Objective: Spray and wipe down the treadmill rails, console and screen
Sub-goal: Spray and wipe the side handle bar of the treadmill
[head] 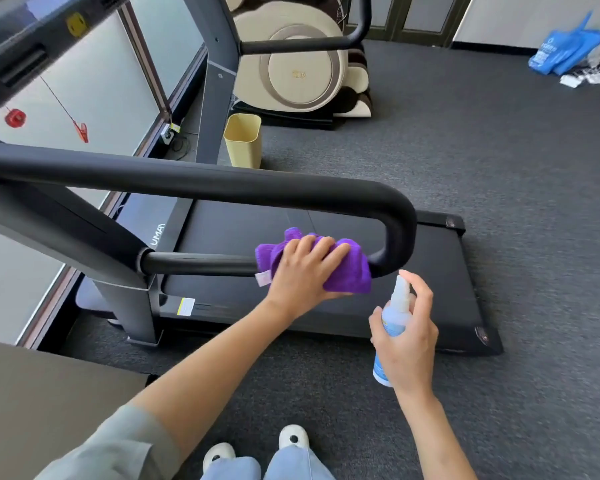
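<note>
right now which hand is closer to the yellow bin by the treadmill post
Left. The left hand presses the purple cloth onto the rail, below the yellow bin. The right hand grips the spray bottle lower, off to the right.

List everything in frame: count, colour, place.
cloth: 1, purple, wrapped on the lower rail near its bend
spray bottle: 1, clear with blue label, right of the cloth
treadmill rail: 1 near, black, U-shaped, across centre
treadmill deck: 1, black, on the carpet
console: 1, dark, top left, partly cut off
safety clip: 1, red, hanging on a cord below the console
bin: 1, pale yellow, beside the far upright
massage chair: 1, cream and brown, top centre
bags: blue, top right, count unclear
left hand: grips the cloth
right hand: holds the spray bottle
</note>
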